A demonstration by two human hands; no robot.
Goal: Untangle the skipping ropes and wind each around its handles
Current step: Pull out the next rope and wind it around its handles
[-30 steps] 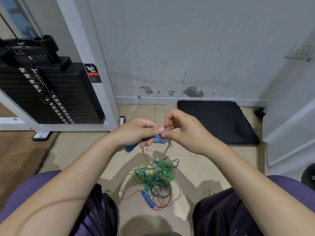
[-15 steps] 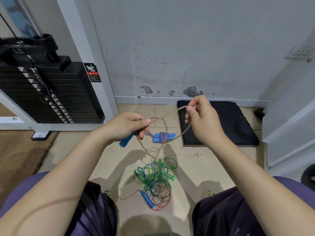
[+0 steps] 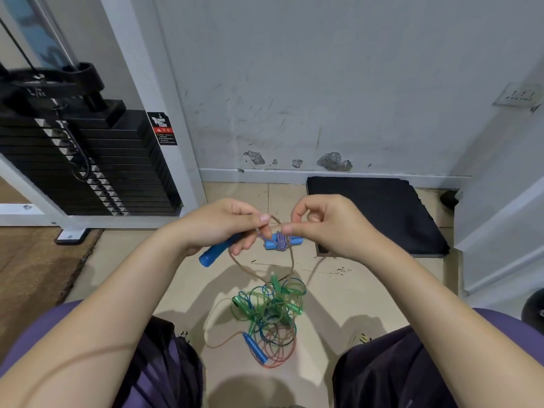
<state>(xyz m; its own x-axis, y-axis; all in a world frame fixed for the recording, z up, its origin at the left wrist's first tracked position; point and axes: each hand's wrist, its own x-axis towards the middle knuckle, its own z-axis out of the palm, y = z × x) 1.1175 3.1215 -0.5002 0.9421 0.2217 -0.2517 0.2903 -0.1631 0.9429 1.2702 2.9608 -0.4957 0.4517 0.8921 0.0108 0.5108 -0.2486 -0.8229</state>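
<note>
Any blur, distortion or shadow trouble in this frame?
Head view: wide-angle bending bows the white machine post and the wall edges; the left hand, the right hand and the rope tangle on the floor read fairly sharp; soft arm shadows fall on the tiles beside the tangle; no glare shows.

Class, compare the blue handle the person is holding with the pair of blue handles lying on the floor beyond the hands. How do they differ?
The held blue handle is gripped in the left hand, tilted, off the floor; the wound pair of handles lies flat on the floor. The held blue handle is bare, a tan rope trailing from it; the wound pair of handles is bound together with cord. Both are blue.
</note>
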